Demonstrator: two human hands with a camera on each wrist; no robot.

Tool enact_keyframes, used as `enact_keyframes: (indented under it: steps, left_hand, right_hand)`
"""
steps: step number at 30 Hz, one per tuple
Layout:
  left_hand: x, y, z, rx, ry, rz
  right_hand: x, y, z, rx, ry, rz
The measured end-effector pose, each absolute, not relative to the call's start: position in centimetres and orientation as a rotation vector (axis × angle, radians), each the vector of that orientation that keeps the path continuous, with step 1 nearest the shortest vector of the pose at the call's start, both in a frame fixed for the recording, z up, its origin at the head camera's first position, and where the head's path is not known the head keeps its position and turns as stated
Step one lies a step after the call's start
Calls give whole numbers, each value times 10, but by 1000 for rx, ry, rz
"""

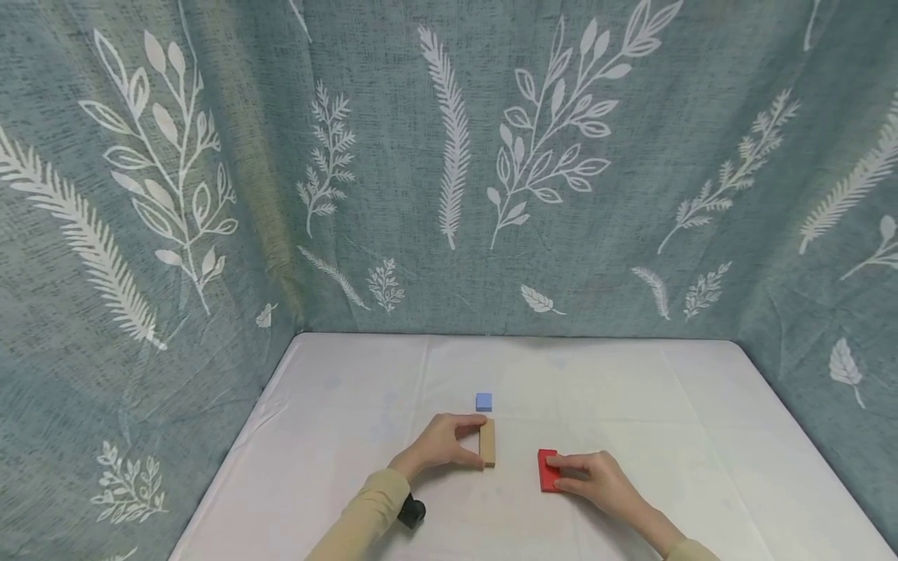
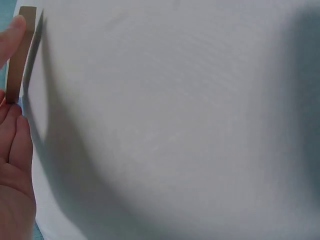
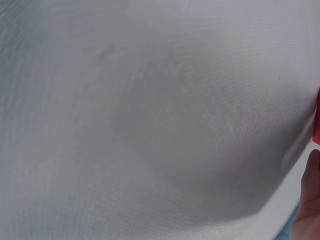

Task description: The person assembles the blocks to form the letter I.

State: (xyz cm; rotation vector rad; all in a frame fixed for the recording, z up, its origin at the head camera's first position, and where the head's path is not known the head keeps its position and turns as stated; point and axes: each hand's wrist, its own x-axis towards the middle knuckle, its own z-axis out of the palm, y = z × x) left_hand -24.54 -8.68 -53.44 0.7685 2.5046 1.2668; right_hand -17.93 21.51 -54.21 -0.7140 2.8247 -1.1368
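Note:
My left hand [image 1: 443, 442] pinches a plain wooden block [image 1: 487, 442] by its two ends, thumb at the near end and fingers at the far end. In the left wrist view, that wooden block [image 2: 21, 55] stands between thumb and fingertips at the left edge. Just beyond it on the cloth sits a small blue block [image 1: 484, 402]. To the right, my right hand [image 1: 596, 479] holds a flat red block [image 1: 548, 472], index finger and thumb on its right side. Only a sliver of the red block [image 3: 317, 120] shows in the right wrist view.
A white cloth covers the table [image 1: 337, 405]. Green curtains [image 1: 421, 156] with white leaf prints hang behind it and at both sides. A black device [image 1: 411, 512], partly hidden, sits by the left wrist.

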Motion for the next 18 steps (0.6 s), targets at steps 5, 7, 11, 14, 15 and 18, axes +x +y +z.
enact_keyframes:
  steps: [5, 7, 11, 14, 15, 18]
  left_hand:
    - [-247, -88, -529, 761, 2563, 1243]
    - [-248, -89, -526, 768, 2555, 1264]
    - [-250, -90, -520, 820, 2510, 1348]
    - [-251, -89, -514, 814, 2454, 1415]
    - [-252, -88, -511, 801, 2441, 1430]
    - [-254, -85, -504, 739, 2401, 1480]
  right_hand:
    - [-180, 215, -542, -706, 2824, -1127]
    - [-180, 214, -541, -710, 2818, -1126]
    - [-181, 214, -540, -712, 2799, -1136]
    - [-180, 214, -540, -706, 2794, -1135]
    - [-180, 214, -540, -704, 2793, -1134]
    - [-180, 214, -540, -695, 2787, -1133]
